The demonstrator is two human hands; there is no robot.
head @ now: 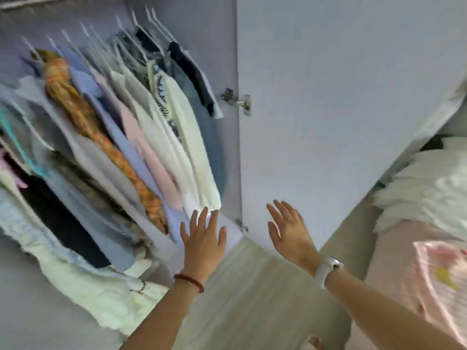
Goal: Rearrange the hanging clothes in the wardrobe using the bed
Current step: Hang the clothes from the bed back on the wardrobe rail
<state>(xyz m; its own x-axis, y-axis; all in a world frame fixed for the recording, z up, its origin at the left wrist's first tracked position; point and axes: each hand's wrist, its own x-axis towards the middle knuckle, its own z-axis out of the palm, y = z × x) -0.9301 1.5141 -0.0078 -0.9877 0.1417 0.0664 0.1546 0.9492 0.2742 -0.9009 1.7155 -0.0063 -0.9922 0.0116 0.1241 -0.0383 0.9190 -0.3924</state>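
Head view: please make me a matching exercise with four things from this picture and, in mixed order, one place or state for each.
Things
1. left hand
2. right hand
3. orange patterned garment
4. pink bedding

Places or states
A. hangs among the clothes in the wardrobe
B. open, in front of the wardrobe door, white watch on the wrist
C. lies at the right edge of the picture
D. open, fingers by the hems of the white clothes, bead bracelet on the wrist

Pairs: 1-D, 2-B, 3-A, 4-C
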